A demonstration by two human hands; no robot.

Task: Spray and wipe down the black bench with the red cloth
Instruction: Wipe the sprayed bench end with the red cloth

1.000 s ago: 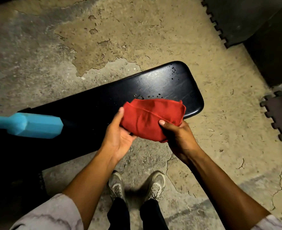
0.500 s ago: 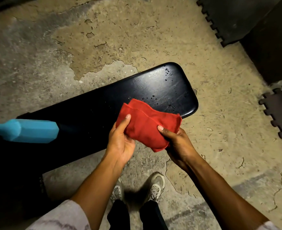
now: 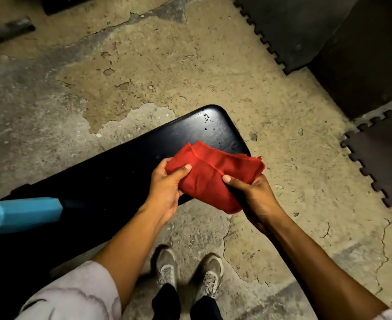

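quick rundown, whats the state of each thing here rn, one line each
red cloth: folded, held up in both hands, not flat on the bench
black bench: wet droplets at the far end, not yet wiped there
left hand: gripping the cloth's left edge
right hand: gripping the cloth's right side
blue object: lying on the bench's near end

The table (image 3: 130,172) runs slantwise across the floor (image 3: 190,65), its far end toward the right. Both hands hold the folded cloth (image 3: 213,176) above that end's near edge, the left hand (image 3: 165,190) at its left side, the right hand (image 3: 255,197) at its right. A bottle (image 3: 21,214) lies on the table's left part, floor mats (image 3: 289,26) sit far right, and the person's shoes (image 3: 188,271) stand before the table.
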